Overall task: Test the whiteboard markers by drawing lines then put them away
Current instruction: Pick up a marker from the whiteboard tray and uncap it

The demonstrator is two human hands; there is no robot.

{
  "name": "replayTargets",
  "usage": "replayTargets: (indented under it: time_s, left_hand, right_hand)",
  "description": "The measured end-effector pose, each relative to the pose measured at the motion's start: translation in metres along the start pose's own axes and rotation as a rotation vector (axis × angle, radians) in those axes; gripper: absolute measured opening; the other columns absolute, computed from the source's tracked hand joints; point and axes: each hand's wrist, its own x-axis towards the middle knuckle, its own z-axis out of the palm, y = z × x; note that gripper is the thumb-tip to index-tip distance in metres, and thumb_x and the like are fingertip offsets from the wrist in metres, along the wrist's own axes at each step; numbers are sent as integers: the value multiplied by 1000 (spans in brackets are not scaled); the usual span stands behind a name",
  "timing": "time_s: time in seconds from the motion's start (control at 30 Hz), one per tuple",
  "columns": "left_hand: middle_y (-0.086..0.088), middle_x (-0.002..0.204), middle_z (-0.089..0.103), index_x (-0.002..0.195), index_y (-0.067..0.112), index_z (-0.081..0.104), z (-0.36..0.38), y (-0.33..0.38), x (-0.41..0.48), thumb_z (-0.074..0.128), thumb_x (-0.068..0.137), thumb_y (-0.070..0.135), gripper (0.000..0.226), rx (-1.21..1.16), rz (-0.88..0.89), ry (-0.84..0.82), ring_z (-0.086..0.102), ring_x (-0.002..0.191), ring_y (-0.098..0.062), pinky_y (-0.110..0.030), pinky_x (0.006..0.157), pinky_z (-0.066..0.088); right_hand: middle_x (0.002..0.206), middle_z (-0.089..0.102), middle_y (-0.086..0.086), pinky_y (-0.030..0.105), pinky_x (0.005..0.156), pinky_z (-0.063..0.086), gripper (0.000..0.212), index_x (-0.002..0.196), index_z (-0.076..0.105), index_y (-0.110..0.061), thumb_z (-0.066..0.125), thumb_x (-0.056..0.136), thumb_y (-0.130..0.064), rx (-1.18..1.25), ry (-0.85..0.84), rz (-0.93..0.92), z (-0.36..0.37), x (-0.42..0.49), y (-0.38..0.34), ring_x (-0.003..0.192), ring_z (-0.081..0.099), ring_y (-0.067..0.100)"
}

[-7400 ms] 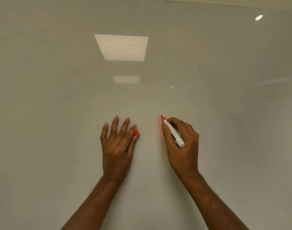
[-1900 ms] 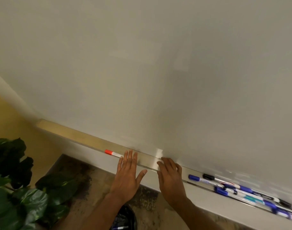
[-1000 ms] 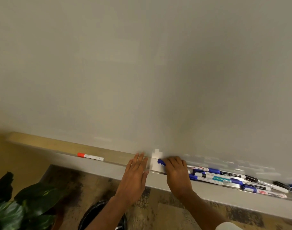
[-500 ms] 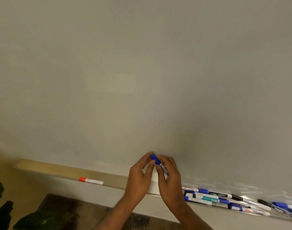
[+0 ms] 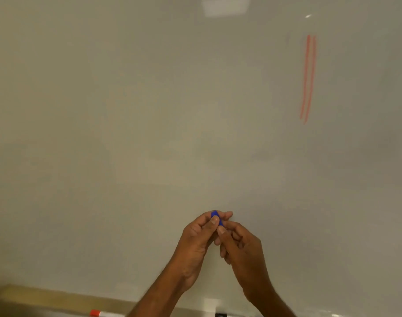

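Observation:
Both hands are raised together in front of the whiteboard (image 5: 149, 110). My left hand (image 5: 197, 241) pinches the blue cap end of a blue marker (image 5: 216, 217) between thumb and fingers. My right hand (image 5: 243, 252) is curled round the marker's body, which is mostly hidden by the fingers. Red lines (image 5: 308, 78) run down the board at the upper right. A red-capped marker (image 5: 101, 313) lies on the board's tray (image 5: 46, 296) at the bottom left.
A ceiling light reflects in the board at the top. The tray runs along the bottom edge of the view; a dark marker end (image 5: 220, 315) shows on it between my forearms.
My right hand picked a blue marker from the tray. Both hands rose with it in front of the board, and the view tilted up so the red lines show.

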Motion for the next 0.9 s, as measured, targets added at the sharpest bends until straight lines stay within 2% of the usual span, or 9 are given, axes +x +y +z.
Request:
replayTargets:
  time_s: [0.07,0.2,0.37,0.43,0.53,0.63,0.73,0.77,0.9]
  left_hand:
    - [-5,126,73,123,7,66,14,13,3,52,103,25,31,-15,17,-8,67,121,-24,-40,106,51]
    - [-9,120,75,123,3,64,40,32,8,52,102,23,31,-61,50,-18,70,114,-27,-48,103,53]
    - [-10,113,77,120,3,66,64,49,12,53,103,20,27,-91,89,5,72,111,-22,-27,88,59]
    - [-6,111,78,119,7,67,72,57,16,54,104,20,25,-56,137,53,72,111,-21,-30,93,58]
    - [-5,109,78,118,10,68,81,72,23,55,103,22,23,-54,217,110,73,109,-18,-37,97,58]
    - [3,111,78,117,18,69,86,83,28,54,105,24,21,54,363,165,71,110,-12,-34,98,55]
    - [14,118,74,120,24,68,87,91,35,52,106,25,22,240,561,206,65,116,-3,-19,99,50]
    - [17,121,72,125,23,67,88,94,38,52,105,24,24,284,600,218,62,119,1,-14,100,47]
    - [21,144,54,147,22,52,91,102,57,50,103,33,46,438,705,226,41,138,12,-6,111,31]
  right_hand:
    - [67,64,3,19,54,42,22,101,73,-19,56,97,-33,-82,8,-62,-7,4,-12,55,52,7]
    - [66,65,-16,13,58,44,19,101,74,-21,55,100,-23,-215,95,-175,-19,10,-35,61,60,3]
    - [75,72,-4,22,62,55,19,94,75,-24,57,96,-33,-267,175,-224,-34,14,-54,67,67,15]
    - [68,67,4,24,55,48,30,84,74,-20,58,91,-44,-270,197,-208,-40,14,-58,59,59,21]
    - [63,61,8,22,53,42,38,77,71,-18,56,87,-51,-244,235,-201,-48,10,-64,52,48,10]
    - [61,55,6,23,53,39,35,80,68,-19,50,93,-47,-182,231,-222,-61,10,-79,53,45,9]
    - [81,69,5,25,55,43,16,108,67,-31,52,101,-30,-59,201,-230,-77,18,-104,58,54,15]
    - [87,71,4,27,54,44,20,114,65,-32,52,102,-22,-28,209,-229,-81,21,-114,60,57,17]
    - [98,72,15,29,61,52,24,110,69,-11,47,102,-5,251,149,-194,-98,36,-150,72,64,22]
